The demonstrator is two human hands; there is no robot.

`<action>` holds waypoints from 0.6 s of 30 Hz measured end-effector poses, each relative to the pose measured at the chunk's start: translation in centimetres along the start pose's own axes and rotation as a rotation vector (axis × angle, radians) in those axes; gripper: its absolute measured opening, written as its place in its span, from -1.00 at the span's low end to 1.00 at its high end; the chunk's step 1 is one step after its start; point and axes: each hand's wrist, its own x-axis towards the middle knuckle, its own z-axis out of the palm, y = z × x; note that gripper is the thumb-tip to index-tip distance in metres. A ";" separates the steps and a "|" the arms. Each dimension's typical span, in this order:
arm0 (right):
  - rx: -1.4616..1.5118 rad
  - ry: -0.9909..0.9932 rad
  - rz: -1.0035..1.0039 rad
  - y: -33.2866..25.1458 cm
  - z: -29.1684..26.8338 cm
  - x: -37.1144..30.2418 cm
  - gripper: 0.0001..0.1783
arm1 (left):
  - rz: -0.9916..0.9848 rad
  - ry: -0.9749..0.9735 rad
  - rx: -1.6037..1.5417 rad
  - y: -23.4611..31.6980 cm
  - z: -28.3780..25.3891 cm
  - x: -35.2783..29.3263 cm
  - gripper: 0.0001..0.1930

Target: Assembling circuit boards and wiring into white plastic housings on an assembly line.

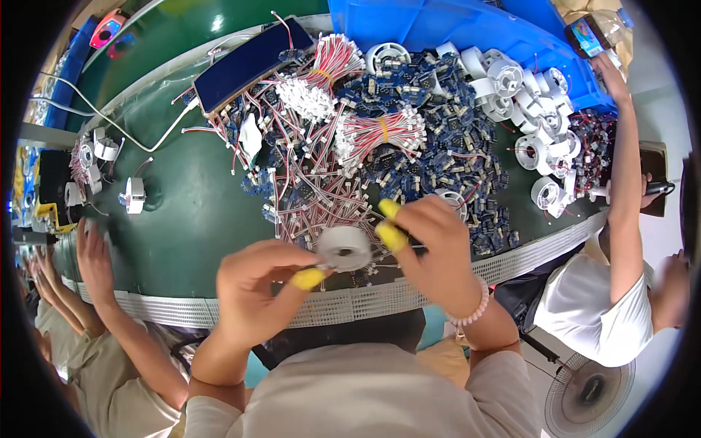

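A white plastic ring-shaped housing (344, 247), slightly blurred, is held upright over the near edge of the green table. My left hand (255, 292) pinches its lower left side between the fingers and a thumb in a yellow finger cot. Just right of the ring is my right hand (438, 252), its thumb and forefinger in yellow cots and brought close together. Whatever lies between those two fingertips is too small to make out. Beyond both hands lies a tangle of red and white wires with white connectors (321, 208).
Small blue circuit boards (438, 131) are heaped behind, with bundled wires (381, 135) among them. More white housings (544, 139) lie right, below a blue bin (453, 36). A dark tablet-like screen (252, 66) leans back left. Co-workers' hands (93, 255) reach in at both sides.
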 end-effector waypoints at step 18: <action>0.308 0.105 0.067 1.1 0.9 0.5 -0.75 | 0.088 0.261 -0.171 -1.1 2.4 1.8 -0.81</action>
